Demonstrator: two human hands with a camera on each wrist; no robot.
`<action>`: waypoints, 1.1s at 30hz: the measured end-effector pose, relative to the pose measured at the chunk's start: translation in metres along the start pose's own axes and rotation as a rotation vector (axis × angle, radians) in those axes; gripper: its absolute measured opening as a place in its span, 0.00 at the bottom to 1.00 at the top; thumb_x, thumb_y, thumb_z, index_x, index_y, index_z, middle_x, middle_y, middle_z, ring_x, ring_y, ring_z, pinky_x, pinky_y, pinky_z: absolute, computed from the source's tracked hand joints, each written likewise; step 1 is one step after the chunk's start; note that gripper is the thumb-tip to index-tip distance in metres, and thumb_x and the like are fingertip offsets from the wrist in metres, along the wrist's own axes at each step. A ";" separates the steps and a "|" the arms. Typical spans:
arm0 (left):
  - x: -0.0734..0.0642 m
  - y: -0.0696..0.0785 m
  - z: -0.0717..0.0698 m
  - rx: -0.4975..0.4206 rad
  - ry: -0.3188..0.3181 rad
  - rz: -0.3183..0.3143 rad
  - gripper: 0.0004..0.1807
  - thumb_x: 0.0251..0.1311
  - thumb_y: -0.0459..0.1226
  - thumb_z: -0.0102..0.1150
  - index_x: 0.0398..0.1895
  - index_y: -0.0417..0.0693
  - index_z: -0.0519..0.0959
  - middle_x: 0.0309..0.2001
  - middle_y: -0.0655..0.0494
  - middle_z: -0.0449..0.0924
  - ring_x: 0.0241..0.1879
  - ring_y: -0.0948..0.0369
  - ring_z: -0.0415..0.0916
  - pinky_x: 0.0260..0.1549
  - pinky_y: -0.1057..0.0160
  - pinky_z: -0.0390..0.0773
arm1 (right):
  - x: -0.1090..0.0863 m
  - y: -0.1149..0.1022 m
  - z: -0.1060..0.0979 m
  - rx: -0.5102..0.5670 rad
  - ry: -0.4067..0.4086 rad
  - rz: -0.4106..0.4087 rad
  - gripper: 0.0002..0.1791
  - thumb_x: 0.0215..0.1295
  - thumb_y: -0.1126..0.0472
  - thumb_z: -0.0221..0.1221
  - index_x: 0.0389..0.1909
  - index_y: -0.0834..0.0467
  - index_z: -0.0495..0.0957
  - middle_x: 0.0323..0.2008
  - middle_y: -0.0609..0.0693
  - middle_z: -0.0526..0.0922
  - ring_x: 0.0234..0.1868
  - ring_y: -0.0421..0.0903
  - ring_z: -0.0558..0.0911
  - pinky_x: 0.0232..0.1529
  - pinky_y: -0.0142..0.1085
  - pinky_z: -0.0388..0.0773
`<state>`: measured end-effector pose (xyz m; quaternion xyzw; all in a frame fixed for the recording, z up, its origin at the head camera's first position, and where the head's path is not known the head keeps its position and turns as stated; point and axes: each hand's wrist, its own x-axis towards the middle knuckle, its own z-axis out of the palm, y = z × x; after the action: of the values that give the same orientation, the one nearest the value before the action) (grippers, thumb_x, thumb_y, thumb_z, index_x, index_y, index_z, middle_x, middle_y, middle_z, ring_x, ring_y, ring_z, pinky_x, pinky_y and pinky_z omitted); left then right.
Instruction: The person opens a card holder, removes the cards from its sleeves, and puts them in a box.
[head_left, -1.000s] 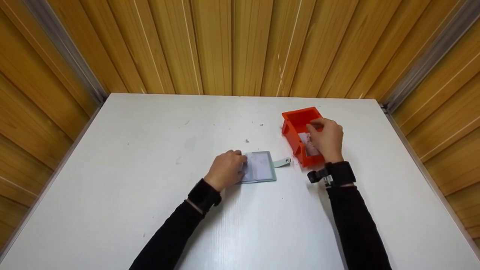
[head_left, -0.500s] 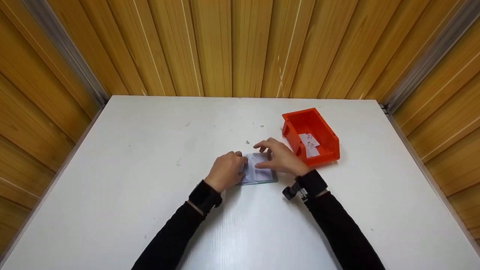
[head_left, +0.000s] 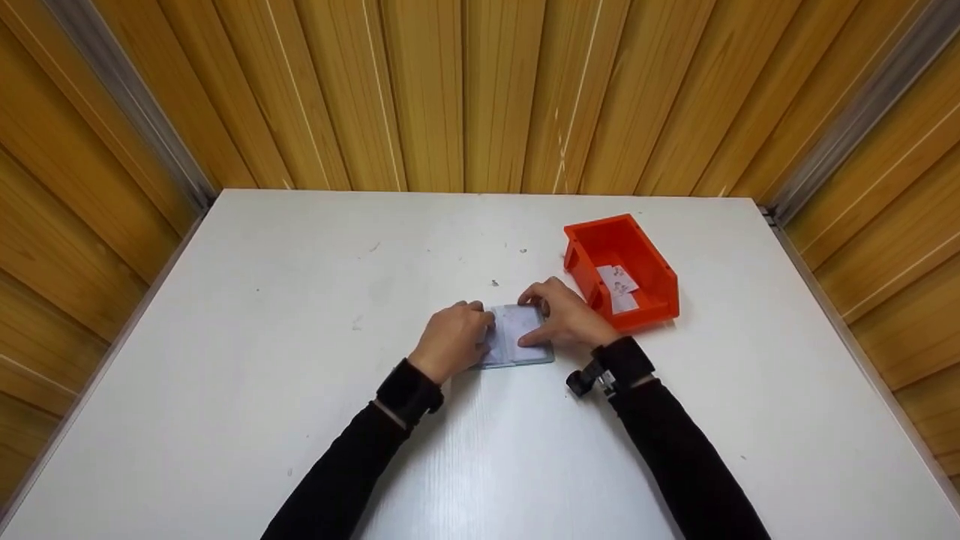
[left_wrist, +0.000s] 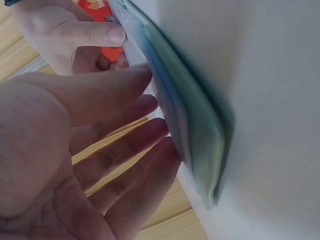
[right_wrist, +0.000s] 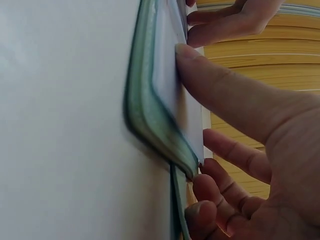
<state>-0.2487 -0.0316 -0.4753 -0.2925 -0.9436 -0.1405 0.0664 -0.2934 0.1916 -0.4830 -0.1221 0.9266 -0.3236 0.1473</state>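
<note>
A small card holder (head_left: pixel 516 322) lies spread on the white table, with clear pocket pages and a pale green cover (right_wrist: pixel 145 107). My left hand (head_left: pixel 451 334) rests on its left page; in the left wrist view the thumb and extended fingers touch the page side. Over the right page is my right hand (head_left: pixel 571 315). Its thumb lies straight on the page, while the other fingers bend loosely by the outer edge. Beneath them, the right wrist view shows the green strap (right_wrist: pixel 175 200). No card shows between the right hand's fingers.
An orange-red bin (head_left: pixel 654 262) stands behind and right of the right hand, with several white printed cards (head_left: pixel 619 280) inside. Wood-patterned panels (head_left: pixel 420 97) rise behind the table and along both sides.
My right hand has left the bin and moved left and nearer to the card holder's right page, then shifted slightly right with its thumb on the page. The left hand has stayed in place.
</note>
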 end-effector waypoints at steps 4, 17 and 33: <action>0.000 0.000 0.000 0.002 -0.001 0.001 0.11 0.54 0.32 0.75 0.42 0.43 0.89 0.38 0.48 0.85 0.37 0.50 0.82 0.37 0.51 0.84 | 0.000 0.001 0.000 -0.003 0.010 0.004 0.33 0.50 0.53 0.81 0.56 0.52 0.79 0.49 0.55 0.74 0.50 0.51 0.73 0.51 0.40 0.71; 0.001 -0.001 -0.001 -0.009 -0.004 0.000 0.10 0.55 0.32 0.73 0.41 0.43 0.88 0.37 0.48 0.85 0.36 0.51 0.82 0.37 0.51 0.84 | 0.001 -0.001 -0.002 0.038 0.053 -0.048 0.27 0.48 0.56 0.82 0.47 0.53 0.79 0.41 0.53 0.78 0.43 0.50 0.75 0.44 0.38 0.73; 0.003 -0.011 -0.016 -0.156 0.063 -0.110 0.12 0.58 0.33 0.72 0.45 0.40 0.87 0.43 0.45 0.87 0.42 0.46 0.85 0.44 0.47 0.84 | -0.005 -0.008 -0.008 0.196 -0.005 -0.081 0.13 0.72 0.51 0.65 0.48 0.53 0.90 0.32 0.50 0.89 0.32 0.47 0.82 0.36 0.32 0.81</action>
<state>-0.2572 -0.0437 -0.4621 -0.2397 -0.9419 -0.2260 0.0654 -0.2905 0.1916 -0.4705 -0.1454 0.8844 -0.4180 0.1479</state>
